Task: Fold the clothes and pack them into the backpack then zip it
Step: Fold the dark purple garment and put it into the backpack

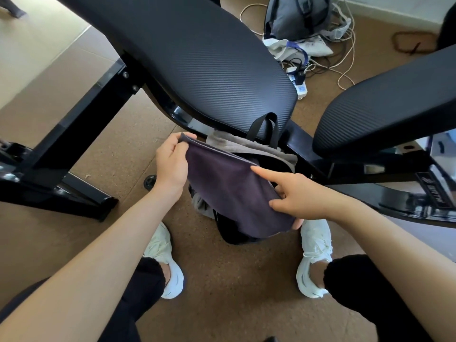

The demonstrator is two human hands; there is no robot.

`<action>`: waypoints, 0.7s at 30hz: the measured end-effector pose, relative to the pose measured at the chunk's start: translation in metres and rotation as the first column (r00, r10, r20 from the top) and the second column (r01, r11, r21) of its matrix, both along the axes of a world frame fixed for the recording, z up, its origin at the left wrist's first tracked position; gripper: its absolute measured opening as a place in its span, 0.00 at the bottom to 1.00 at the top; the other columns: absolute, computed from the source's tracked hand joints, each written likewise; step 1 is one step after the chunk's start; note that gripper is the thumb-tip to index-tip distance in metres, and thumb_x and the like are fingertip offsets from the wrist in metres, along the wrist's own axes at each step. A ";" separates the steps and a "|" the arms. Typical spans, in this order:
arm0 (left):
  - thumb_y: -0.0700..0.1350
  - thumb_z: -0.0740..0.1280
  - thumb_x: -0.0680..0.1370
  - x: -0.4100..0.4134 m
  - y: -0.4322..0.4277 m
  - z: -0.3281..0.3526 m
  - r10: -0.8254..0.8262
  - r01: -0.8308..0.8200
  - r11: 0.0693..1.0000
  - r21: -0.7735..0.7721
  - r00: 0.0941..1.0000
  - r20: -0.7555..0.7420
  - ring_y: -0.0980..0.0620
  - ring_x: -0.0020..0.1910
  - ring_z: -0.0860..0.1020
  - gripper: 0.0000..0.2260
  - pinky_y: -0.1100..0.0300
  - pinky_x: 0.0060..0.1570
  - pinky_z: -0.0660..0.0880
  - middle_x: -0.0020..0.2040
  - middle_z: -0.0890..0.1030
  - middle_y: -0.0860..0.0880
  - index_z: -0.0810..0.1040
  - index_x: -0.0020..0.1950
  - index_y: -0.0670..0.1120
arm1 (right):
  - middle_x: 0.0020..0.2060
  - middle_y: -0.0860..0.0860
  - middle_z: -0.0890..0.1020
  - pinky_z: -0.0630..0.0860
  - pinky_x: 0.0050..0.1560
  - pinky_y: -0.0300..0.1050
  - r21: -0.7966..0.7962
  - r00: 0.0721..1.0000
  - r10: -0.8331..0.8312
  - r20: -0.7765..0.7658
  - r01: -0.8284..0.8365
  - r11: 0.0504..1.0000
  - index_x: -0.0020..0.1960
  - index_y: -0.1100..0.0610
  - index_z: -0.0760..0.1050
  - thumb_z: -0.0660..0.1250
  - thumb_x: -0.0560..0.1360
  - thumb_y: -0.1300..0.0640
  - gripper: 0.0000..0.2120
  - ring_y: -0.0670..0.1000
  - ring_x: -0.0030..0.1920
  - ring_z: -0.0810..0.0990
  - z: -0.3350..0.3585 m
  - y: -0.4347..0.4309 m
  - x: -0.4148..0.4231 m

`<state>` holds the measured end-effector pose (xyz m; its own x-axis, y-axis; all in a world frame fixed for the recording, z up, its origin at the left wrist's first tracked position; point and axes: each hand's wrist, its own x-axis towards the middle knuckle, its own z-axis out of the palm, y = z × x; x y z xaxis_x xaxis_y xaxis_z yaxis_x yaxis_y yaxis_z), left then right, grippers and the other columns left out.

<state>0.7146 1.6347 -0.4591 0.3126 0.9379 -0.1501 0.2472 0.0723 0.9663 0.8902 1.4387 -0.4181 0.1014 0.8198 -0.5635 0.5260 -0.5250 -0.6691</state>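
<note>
A folded dark purple garment (229,191) hangs in the air between my hands, over the floor in front of my feet. My left hand (171,164) pinches its upper left corner. My right hand (301,196) grips its lower right edge, with the index finger stretched out along the cloth. Behind and under the garment stands a grey backpack (276,150) on the floor, its black carry handle (265,124) sticking up against the bench. The bag's mouth is mostly hidden by the garment.
A black padded bench (197,58) with a metal frame (81,144) spans the view above the bag; a second pad (385,114) sits at right. Another grey backpack (296,16), a power strip (299,87) and cables lie behind. My white shoes (313,257) flank the bag.
</note>
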 end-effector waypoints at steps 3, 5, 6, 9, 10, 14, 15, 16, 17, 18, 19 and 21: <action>0.35 0.59 0.81 0.000 -0.002 0.001 -0.075 0.075 0.995 0.068 0.997 0.003 0.63 0.47 0.79 0.15 0.65 0.49 0.77 0.46 0.83 0.57 0.84 0.51 0.50 | 0.42 0.50 0.81 0.85 0.39 0.55 -0.110 0.929 -0.274 -0.250 0.254 0.961 0.79 0.34 0.53 0.59 0.78 0.68 0.40 0.60 0.37 0.80 -0.004 0.002 0.004; 0.35 0.61 0.81 0.000 -0.003 0.002 -0.130 0.129 0.986 0.104 0.991 0.003 0.60 0.49 0.80 0.14 0.64 0.49 0.78 0.49 0.85 0.55 0.84 0.53 0.49 | 0.58 0.52 0.82 0.85 0.42 0.56 -0.257 0.773 -0.466 -0.430 0.390 0.884 0.79 0.36 0.57 0.58 0.81 0.62 0.33 0.62 0.46 0.82 -0.003 0.005 0.009; 0.35 0.62 0.81 0.001 -0.005 0.002 -0.160 0.158 0.981 0.112 0.987 0.010 0.60 0.49 0.81 0.14 0.64 0.48 0.78 0.49 0.85 0.54 0.85 0.55 0.48 | 0.62 0.57 0.81 0.85 0.44 0.57 -0.328 0.694 -0.526 -0.491 0.412 0.850 0.79 0.38 0.59 0.59 0.83 0.55 0.27 0.65 0.52 0.84 -0.001 0.006 0.012; 0.34 0.65 0.81 0.002 -0.011 0.001 -0.254 0.248 0.960 0.127 0.967 0.027 0.58 0.50 0.83 0.13 0.63 0.50 0.79 0.50 0.86 0.53 0.85 0.56 0.48 | 0.69 0.63 0.77 0.83 0.52 0.62 -0.482 0.481 -0.622 -0.617 0.394 0.783 0.78 0.38 0.59 0.59 0.81 0.35 0.28 0.71 0.60 0.81 0.000 0.007 0.021; 0.34 0.65 0.80 0.003 -0.012 0.000 -0.281 0.275 0.952 0.131 0.959 0.030 0.57 0.51 0.83 0.13 0.61 0.52 0.79 0.51 0.86 0.53 0.85 0.56 0.48 | 0.71 0.64 0.74 0.82 0.54 0.65 -0.514 0.397 -0.647 -0.651 0.397 0.760 0.80 0.39 0.55 0.59 0.79 0.32 0.33 0.73 0.64 0.77 -0.002 0.007 0.023; 0.36 0.69 0.80 0.005 -0.024 -0.008 -0.344 0.345 0.929 0.135 0.938 -0.031 0.55 0.53 0.84 0.11 0.56 0.59 0.79 0.52 0.87 0.51 0.84 0.61 0.43 | 0.77 0.64 0.65 0.74 0.61 0.75 -0.577 0.118 -0.670 -0.733 0.414 0.704 0.83 0.42 0.47 0.61 0.77 0.31 0.42 0.74 0.74 0.64 -0.014 0.007 0.025; 0.37 0.70 0.79 0.005 -0.029 -0.009 -0.367 0.370 0.918 0.145 0.929 -0.050 0.56 0.53 0.84 0.12 0.56 0.59 0.79 0.53 0.86 0.51 0.84 0.62 0.42 | 0.78 0.64 0.64 0.72 0.61 0.77 -0.586 0.071 -0.671 -0.738 0.424 0.690 0.83 0.43 0.45 0.61 0.77 0.31 0.43 0.75 0.74 0.64 -0.015 0.007 0.026; 0.38 0.71 0.79 0.005 -0.034 -0.010 -0.396 0.402 0.902 0.156 0.916 -0.067 0.56 0.53 0.84 0.12 0.56 0.59 0.79 0.53 0.86 0.50 0.84 0.62 0.41 | 0.77 0.64 0.64 0.71 0.61 0.78 -0.593 0.029 -0.666 -0.745 0.427 0.683 0.83 0.44 0.45 0.61 0.77 0.31 0.43 0.75 0.72 0.67 -0.017 0.007 0.026; 0.38 0.71 0.79 0.004 -0.041 -0.009 -0.435 0.441 0.881 0.169 0.898 -0.073 0.56 0.53 0.84 0.12 0.57 0.59 0.79 0.53 0.86 0.50 0.84 0.62 0.41 | 0.77 0.64 0.66 0.70 0.62 0.79 -0.598 -0.011 -0.657 -0.754 0.427 0.678 0.83 0.46 0.46 0.61 0.77 0.32 0.43 0.76 0.70 0.69 -0.017 0.007 0.026; 0.39 0.71 0.79 0.004 -0.047 -0.009 -0.476 0.482 0.857 0.182 0.876 -0.076 0.57 0.53 0.84 0.11 0.58 0.59 0.79 0.53 0.87 0.50 0.84 0.61 0.42 | 0.76 0.64 0.68 0.68 0.63 0.80 -0.600 -0.050 -0.645 -0.763 0.426 0.677 0.83 0.48 0.49 0.61 0.77 0.32 0.42 0.76 0.69 0.71 -0.016 0.007 0.026; 0.38 0.71 0.79 0.004 -0.054 -0.008 -0.515 0.519 0.832 0.195 0.854 -0.077 0.57 0.53 0.84 0.10 0.59 0.58 0.79 0.52 0.87 0.51 0.85 0.60 0.43 | 0.74 0.64 0.70 0.67 0.63 0.81 -0.604 -0.080 -0.636 -0.767 0.424 0.675 0.82 0.50 0.51 0.61 0.78 0.32 0.41 0.75 0.68 0.72 -0.014 0.008 0.026; 0.38 0.71 0.79 0.004 -0.066 -0.009 -0.562 0.567 0.787 0.242 0.821 -0.096 0.59 0.53 0.84 0.10 0.63 0.57 0.78 0.52 0.87 0.52 0.85 0.59 0.44 | 0.71 0.66 0.73 0.67 0.64 0.81 -0.608 -0.111 -0.626 -0.772 0.417 0.676 0.81 0.54 0.55 0.59 0.78 0.33 0.40 0.74 0.68 0.73 -0.011 0.008 0.025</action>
<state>0.7182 1.5691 -0.4683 0.7979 0.6005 0.0519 0.1857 -0.3269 0.9266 0.9155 1.4465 -0.4291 -0.1776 0.7103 -0.6811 -0.8810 -0.4232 -0.2116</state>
